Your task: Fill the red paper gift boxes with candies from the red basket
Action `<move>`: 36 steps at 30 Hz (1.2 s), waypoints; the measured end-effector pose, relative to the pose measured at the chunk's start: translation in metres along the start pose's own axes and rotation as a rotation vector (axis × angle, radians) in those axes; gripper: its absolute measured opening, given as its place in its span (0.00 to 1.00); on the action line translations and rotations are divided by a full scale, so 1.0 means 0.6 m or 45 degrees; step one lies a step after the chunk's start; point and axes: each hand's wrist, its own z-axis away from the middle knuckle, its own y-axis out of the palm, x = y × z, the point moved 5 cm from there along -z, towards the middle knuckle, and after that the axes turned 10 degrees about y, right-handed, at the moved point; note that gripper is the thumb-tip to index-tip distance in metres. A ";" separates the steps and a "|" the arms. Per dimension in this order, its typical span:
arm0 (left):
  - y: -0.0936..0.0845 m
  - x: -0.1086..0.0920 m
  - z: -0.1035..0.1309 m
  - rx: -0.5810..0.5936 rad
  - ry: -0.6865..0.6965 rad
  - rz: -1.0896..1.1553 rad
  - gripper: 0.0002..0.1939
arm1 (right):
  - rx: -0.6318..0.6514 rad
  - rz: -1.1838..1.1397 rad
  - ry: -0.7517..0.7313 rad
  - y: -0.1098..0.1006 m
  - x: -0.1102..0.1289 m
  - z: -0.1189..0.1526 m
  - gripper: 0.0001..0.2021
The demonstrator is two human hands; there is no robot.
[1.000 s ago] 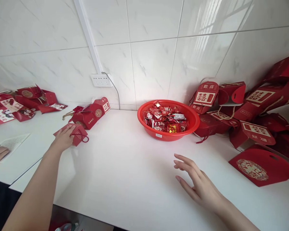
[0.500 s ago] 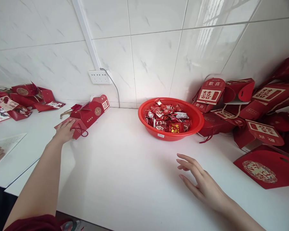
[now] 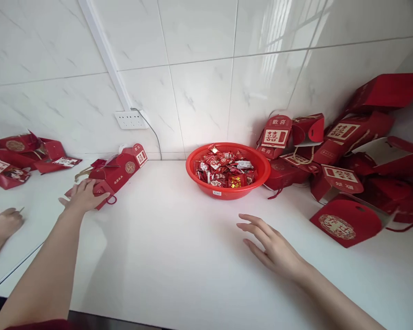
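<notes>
My left hand [image 3: 84, 196] rests on the near end of a red gift box [image 3: 115, 176], fingers spread and thumb out to the side. The box lies near the wall with a gold emblem, an upright printed end flap and a dark red cord loop beside my thumb. My right hand [image 3: 273, 245] hovers over the white table with its fingers apart and nothing in them. Beyond it stands a red plastic basket [image 3: 223, 194], nearest to that hand. Red-wrapped sweets [image 3: 227, 169] are heaped inside it.
Several red gift boxes [image 3: 340, 178] are piled at the right along the wall. More red boxes [image 3: 24, 153] lie at the far left. Another person's hand [image 3: 3, 225] is on the table at the left edge. A socket strip [image 3: 131, 120] with a cable is on the tiled wall.
The view has shifted to the right. My left thumb has spread out from the box, and my left hand stays over its near end. My right hand still hovers, fingers apart.
</notes>
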 end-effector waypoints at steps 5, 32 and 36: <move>-0.026 -0.207 0.006 -0.379 0.179 -0.010 0.32 | -0.299 0.193 0.042 -0.068 -0.038 -0.012 0.14; 0.122 -0.646 0.145 0.402 1.341 0.802 0.21 | -0.388 0.090 -0.142 -0.150 -0.036 0.011 0.09; 0.120 -0.619 0.126 0.114 1.016 0.897 0.11 | -0.390 0.055 -0.189 -0.125 -0.034 0.005 0.10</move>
